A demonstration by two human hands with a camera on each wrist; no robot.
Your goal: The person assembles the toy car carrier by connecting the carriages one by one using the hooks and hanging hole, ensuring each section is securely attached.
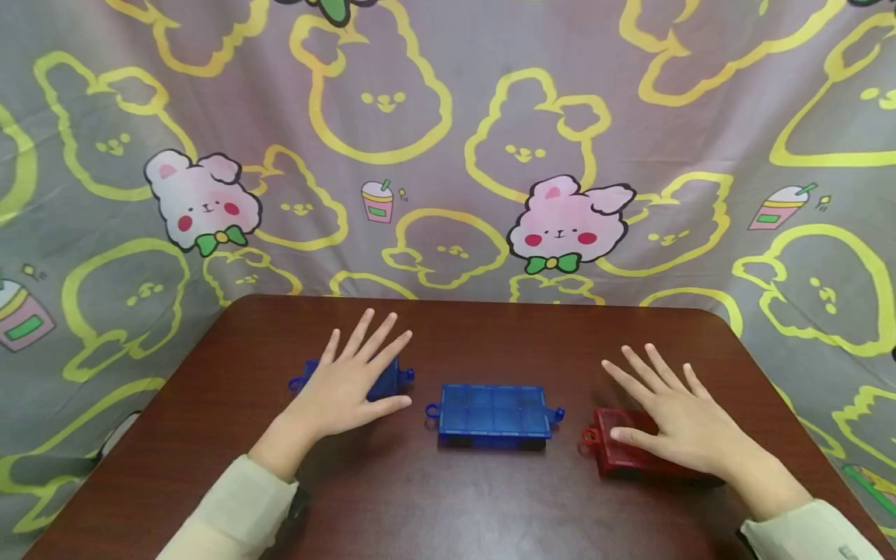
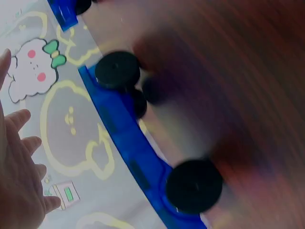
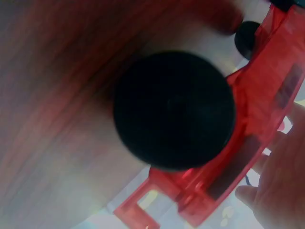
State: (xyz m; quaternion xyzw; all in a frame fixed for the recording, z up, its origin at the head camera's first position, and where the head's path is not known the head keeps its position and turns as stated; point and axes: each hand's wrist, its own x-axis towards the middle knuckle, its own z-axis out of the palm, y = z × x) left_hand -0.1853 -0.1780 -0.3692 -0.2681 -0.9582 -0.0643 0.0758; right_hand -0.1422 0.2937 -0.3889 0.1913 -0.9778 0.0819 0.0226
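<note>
With fingers spread, my left hand (image 1: 343,389) lies palm down over a blue toy wagon (image 1: 386,381), hiding its middle. A ring at one end and a hook at the other show past the hand. The left wrist view shows this wagon's blue side (image 2: 119,129) and black wheels (image 2: 194,186), with the fingers beyond it. My right hand (image 1: 689,428), also spread, covers much of a red toy wagon (image 1: 616,459); its ring end sticks out toward the middle. A big black wheel (image 3: 174,109) fills the right wrist view. Between the hands stands another blue wagon (image 1: 493,411), untouched.
The wagons stand on a dark brown wooden table (image 1: 392,498) with rounded far corners. Behind it and at both sides hangs a grey curtain (image 1: 434,93) printed with yellow outlined animals, white rabbits and cups.
</note>
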